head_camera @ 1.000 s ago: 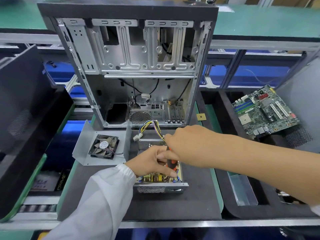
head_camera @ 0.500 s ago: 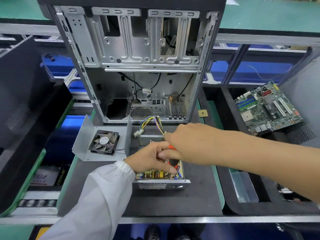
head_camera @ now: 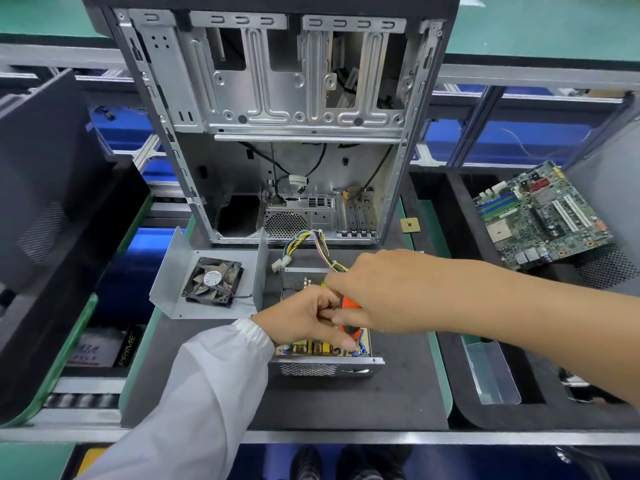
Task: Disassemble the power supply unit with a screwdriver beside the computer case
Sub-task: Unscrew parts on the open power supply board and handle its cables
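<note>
At lower centre we see our right hand (head_camera: 381, 292) curled round the orange screwdriver (head_camera: 350, 318), tip down into the open power supply unit (head_camera: 325, 362). Our left hand (head_camera: 304, 317) pinches the screwdriver's shaft over the unit, which sits on the desk (head_camera: 398, 393) just below the computer case (head_camera: 277, 116).

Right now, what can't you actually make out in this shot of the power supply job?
All in the head view:
- Screwdriver tip and the screw it meets: hidden by the left hand and right hand.
- Most of the power supply unit board: covered by both hands.
- Fan label text: too small.
- Motherboard markings: too small.
- Computer case top: cut off by the upper edge.
</note>
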Motion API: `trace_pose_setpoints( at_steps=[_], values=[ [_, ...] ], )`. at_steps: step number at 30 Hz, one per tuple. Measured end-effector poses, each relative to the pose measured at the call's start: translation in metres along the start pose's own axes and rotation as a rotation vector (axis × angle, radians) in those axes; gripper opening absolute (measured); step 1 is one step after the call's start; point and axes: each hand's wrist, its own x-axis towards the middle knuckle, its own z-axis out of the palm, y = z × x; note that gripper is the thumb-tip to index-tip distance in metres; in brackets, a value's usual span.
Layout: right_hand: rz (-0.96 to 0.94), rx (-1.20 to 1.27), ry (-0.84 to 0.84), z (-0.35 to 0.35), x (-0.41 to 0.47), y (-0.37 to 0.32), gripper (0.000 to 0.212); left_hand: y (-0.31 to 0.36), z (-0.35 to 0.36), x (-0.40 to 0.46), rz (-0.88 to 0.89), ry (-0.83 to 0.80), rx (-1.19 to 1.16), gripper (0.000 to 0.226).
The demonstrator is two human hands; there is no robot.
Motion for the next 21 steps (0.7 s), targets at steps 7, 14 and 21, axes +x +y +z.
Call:
trace_pose_setpoints(
  at_steps=[7,14,21],
  values=[
    [-0.029,0.166,-0.109,-0.0035,-0.0048,0.0061,0.043,-0.0008,0.0023,-0.0032,-0.006,0.084,-0.013,0.043],
    [0.002,0.034,-0.045,-0.0002,-0.0009,-0.0003,0.022,0.0033,0.0027,-0.0029,0.024,0.029,-0.019,0.026],
    [0.01,0.18,-0.035,0.0003,-0.0042,0.0031,0.046,-0.0047,-0.0019,-0.0049,0.046,0.107,0.01,0.028]
  ],
)
